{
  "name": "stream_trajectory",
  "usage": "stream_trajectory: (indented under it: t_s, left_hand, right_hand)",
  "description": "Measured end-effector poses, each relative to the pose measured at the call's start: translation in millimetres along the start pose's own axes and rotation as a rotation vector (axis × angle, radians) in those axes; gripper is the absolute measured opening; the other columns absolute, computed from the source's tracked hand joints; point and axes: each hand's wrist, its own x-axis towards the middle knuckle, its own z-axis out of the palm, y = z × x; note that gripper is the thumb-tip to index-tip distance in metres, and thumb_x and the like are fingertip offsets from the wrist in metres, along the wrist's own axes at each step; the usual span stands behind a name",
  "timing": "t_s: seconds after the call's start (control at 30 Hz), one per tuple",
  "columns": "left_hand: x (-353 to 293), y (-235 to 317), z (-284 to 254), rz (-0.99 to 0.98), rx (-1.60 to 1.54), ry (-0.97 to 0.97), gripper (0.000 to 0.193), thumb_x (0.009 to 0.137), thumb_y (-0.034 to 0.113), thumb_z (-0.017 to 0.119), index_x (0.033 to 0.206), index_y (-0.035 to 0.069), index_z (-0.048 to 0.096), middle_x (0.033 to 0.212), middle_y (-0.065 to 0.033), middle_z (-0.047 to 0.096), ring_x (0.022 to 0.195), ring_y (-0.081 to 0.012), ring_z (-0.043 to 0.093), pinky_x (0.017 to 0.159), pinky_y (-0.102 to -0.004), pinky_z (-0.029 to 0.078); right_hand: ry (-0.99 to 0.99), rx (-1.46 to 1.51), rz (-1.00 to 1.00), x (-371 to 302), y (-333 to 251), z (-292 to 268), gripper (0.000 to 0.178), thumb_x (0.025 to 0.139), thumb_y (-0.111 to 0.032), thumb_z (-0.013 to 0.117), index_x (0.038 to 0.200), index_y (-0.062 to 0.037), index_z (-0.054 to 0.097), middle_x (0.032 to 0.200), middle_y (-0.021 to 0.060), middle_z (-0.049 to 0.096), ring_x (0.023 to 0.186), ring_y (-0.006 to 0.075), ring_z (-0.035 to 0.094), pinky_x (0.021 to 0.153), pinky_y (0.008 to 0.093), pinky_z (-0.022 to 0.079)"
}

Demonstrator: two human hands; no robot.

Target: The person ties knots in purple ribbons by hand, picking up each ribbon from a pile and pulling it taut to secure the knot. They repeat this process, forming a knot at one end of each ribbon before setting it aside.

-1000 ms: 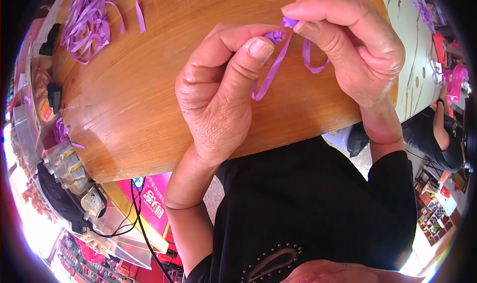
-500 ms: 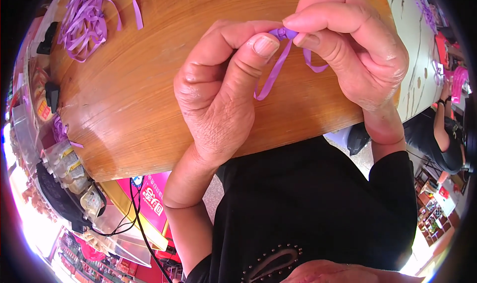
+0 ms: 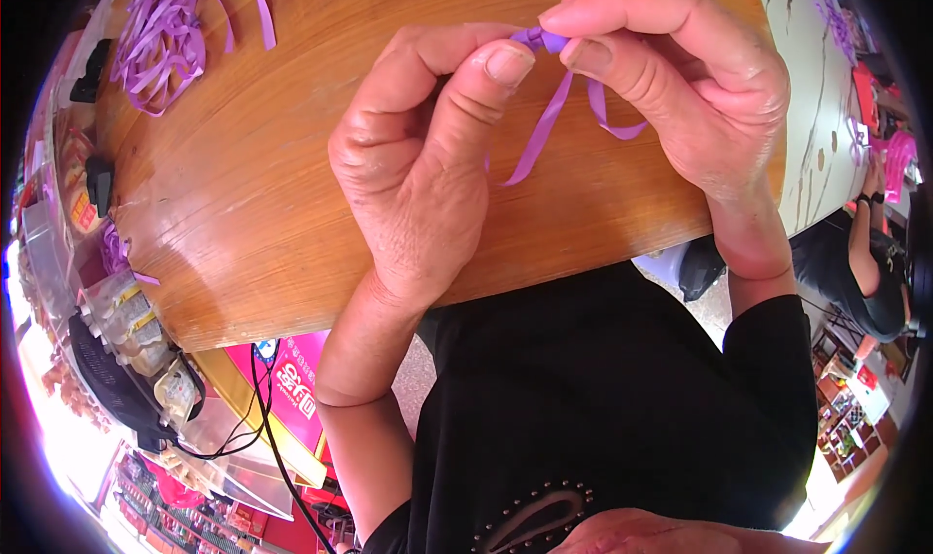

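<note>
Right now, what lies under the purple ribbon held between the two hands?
Under the purple ribbon, pinched by left hand and right hand, lies the bare wooden table. Fingers hide the ribbon's top end.

Only a few here: a bunch of small clear plastic packets [image 3: 131, 326] with yellowish stuff inside sits around 8 o'clock, off the surface edge. Below them, near 7 o'clock, there's a bright pink sign [image 3: 292, 384] with white lettering.
</note>
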Motion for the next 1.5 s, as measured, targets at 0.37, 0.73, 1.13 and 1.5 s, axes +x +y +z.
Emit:
stream_trajectory:
  t_s: [0.37, 0.73, 1.13, 1.5]
  left_hand:
    - [-3.0, 4.5, -3.5, 0.148, 0.287, -0.077, 0.012, 0.088, -0.001, 0.058, 0.099, -0.001, 0.062, 0.091, -0.001, 0.061, 0.088, -0.0073, 0.052, 0.082, -0.0199, 0.04]
    - [-5.6, 13.6, -2.9, 0.121, 0.453, -0.106, 0.01, 0.09, -0.001, 0.054, 0.096, -0.002, 0.062, 0.088, -0.0028, 0.059, 0.085, -0.0084, 0.051, 0.08, -0.0191, 0.038]
    - [-5.9, 14.0, -3.2, 0.115, 0.471, -0.136, 0.01, 0.088, -0.003, 0.055, 0.095, -0.003, 0.063, 0.085, -0.0031, 0.057, 0.079, -0.0088, 0.049, 0.074, -0.0188, 0.038]
    - [-7.8, 12.2, -2.2, 0.07, 0.5, -0.116, 0.008, 0.088, -0.003, 0.057, 0.093, -0.002, 0.063, 0.079, 0.001, 0.054, 0.076, -0.0052, 0.046, 0.07, -0.0161, 0.036]
  right_hand:
    - [-0.009, 0.064, 0.016, -0.8, 6.8, -1.0, 0.02, 0.081, 0.007, 0.064, 0.101, 0.0014, 0.064, 0.093, 0.0117, 0.062, 0.086, 0.0178, 0.061, 0.073, 0.0242, 0.049]
    - [-0.026, -0.213, -0.052, 3.9, -3.4, -1.5, 0.017, 0.078, 0.003, 0.067, 0.094, -0.0011, 0.067, 0.087, 0.01, 0.063, 0.078, 0.0191, 0.061, 0.067, 0.0247, 0.048]
    - [-0.02, -0.181, -0.073, 1.6, 2.4, -1.8, 0.017, 0.077, 0.002, 0.07, 0.093, -0.0021, 0.068, 0.086, 0.0093, 0.064, 0.075, 0.0188, 0.062, 0.065, 0.0241, 0.048]
    - [-0.033, -0.128, -0.123, -1.4, 13.4, 0.2, 0.018, 0.077, 0.002, 0.07, 0.094, -0.0008, 0.067, 0.086, 0.0099, 0.063, 0.071, 0.0181, 0.063, 0.061, 0.024, 0.049]
